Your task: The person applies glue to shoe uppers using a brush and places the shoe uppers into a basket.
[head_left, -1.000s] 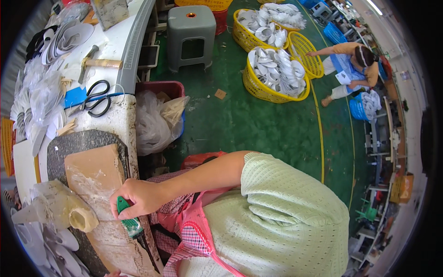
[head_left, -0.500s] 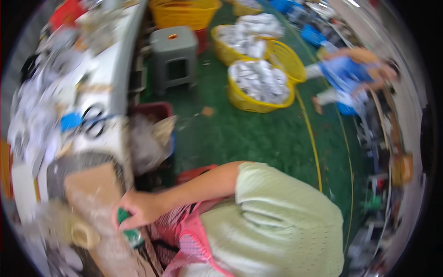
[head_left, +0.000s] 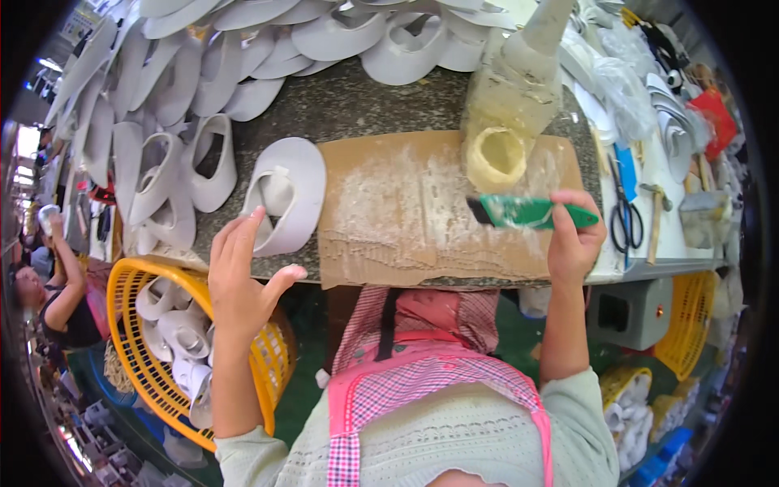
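One green brush (head_left: 519, 213): over the right half of your smeared cardboard (head_left: 389, 215), dark bristles toward your left; whether they touch it, you cannot tell.
One right hand (head_left: 576, 243), yours: thumb and fingers closed on the brush handle.
One left hand (head_left: 243, 284), yours: fingers extended, thumb spread wide, nothing held; fingertips at the edge of one white piece (head_left: 307, 183), contact unclear.
One cloudy container (head_left: 507, 93): just beyond your brush, cream-coloured mouth toward you.
Many white pieces (head_left: 337, 36): heaped along the far side and left.
One yellow basket (head_left: 272, 357): below your left hand, white pieces inside.
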Demonstrator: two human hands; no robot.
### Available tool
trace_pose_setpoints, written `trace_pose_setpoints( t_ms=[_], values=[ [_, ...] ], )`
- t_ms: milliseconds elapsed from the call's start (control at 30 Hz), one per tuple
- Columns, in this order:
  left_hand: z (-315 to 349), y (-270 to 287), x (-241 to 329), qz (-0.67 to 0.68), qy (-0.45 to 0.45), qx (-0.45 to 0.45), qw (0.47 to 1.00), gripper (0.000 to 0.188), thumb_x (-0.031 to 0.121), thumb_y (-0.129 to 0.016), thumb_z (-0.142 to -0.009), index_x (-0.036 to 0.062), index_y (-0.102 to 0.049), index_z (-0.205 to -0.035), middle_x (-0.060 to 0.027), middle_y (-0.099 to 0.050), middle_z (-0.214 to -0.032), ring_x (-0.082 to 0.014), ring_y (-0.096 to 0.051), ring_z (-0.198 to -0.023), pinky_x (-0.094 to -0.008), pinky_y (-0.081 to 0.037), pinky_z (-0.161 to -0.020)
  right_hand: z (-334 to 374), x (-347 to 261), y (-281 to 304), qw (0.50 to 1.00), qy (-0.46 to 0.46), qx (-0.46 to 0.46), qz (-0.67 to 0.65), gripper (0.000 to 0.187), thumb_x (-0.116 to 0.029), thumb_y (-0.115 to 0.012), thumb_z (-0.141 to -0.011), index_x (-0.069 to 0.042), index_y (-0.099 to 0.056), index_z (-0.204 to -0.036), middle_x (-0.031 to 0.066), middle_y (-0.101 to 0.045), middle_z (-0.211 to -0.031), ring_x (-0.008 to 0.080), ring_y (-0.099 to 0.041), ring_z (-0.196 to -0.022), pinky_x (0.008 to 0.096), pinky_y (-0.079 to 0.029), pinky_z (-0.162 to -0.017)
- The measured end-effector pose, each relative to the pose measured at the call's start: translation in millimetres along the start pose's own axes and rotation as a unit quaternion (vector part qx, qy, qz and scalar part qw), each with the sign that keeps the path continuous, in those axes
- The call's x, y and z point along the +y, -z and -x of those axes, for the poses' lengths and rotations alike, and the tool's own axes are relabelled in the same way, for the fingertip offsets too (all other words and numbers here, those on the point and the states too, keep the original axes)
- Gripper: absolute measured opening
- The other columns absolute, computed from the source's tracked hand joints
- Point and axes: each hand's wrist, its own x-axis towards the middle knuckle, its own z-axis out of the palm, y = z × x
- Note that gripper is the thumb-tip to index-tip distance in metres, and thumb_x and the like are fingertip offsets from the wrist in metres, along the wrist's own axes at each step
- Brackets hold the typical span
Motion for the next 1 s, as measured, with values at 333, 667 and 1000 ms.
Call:
trace_pose_setpoints(
  t_ms=[333, 667, 1000],
  values=[
    [-20, -13, 19, 0.149, 0.066, -0.005, 0.987, 0.028, 0.003, -0.066, -0.062, 0.0046, -0.059, -0.090, -0.0096, -0.057, -0.074, -0.0259, -0.053, -0.062, -0.0346, -0.043, -0.061, -54, -10, -19, 0.944, 0.101, -0.063, 0.308, 0.011, 0.001, -0.060, -0.072, -0.002, -0.062, -0.082, 0.0082, -0.062, -0.082, 0.0161, -0.059, -0.072, 0.0243, -0.045, -0.061],
    [-33, -41, -25, 0.205, -0.113, -0.306, 0.923, 0.029, 0.019, -0.070, -0.055, 0.0056, -0.064, -0.080, -0.0075, -0.055, -0.067, -0.0236, -0.053, -0.070, -0.0337, -0.044, -0.067, -24, -16, 9, 0.977, -0.028, -0.103, 0.183, 0.010, 0.004, -0.058, -0.074, 0.000, -0.062, -0.081, 0.0065, -0.061, -0.081, 0.0105, -0.057, -0.072, 0.0227, -0.045, -0.062],
    [-18, -76, -19, 0.101, -0.234, -0.228, 0.940, 0.036, 0.045, -0.062, -0.060, 0.0097, -0.056, -0.058, -0.0005, -0.049, -0.065, -0.0167, -0.049, -0.072, -0.0306, -0.038, -0.066, -37, 34, -104, 0.930, 0.140, -0.297, 0.166, 0.017, 0.004, -0.060, -0.069, -0.004, -0.064, -0.084, 0.0073, -0.064, -0.082, 0.0142, -0.060, -0.073, 0.0251, -0.047, -0.065]
  ],
)
